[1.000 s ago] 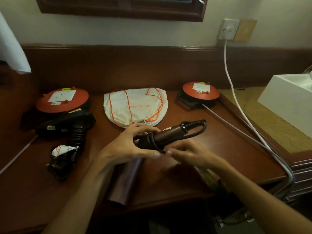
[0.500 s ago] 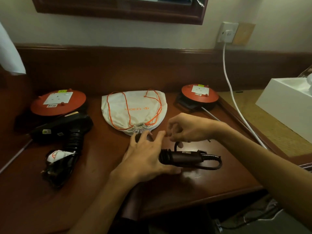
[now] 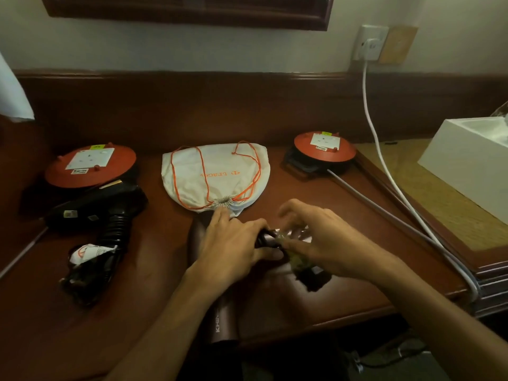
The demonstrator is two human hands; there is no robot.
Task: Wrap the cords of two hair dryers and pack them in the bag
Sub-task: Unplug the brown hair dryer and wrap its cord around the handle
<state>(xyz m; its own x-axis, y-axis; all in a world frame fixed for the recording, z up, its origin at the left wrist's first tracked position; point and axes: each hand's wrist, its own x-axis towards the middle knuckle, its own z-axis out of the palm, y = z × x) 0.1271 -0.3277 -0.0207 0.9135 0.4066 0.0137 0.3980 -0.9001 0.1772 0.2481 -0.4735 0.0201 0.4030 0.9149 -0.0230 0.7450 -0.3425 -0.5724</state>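
Now the brown hair dryer [image 3: 224,323] is down flat on the desk [image 3: 343,284] just short of the cinched bag [image 3: 217,174], left hand [image 3: 233,248] clamping its handle, right hand [image 3: 316,243] pinching the cord bundle — wrapping nearly finished, packing next.

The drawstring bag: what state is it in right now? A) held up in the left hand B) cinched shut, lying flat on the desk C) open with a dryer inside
B: the drawstring bag lies flat on the desk, its neck gathered tight and nothing inside; both hands work in front of it.
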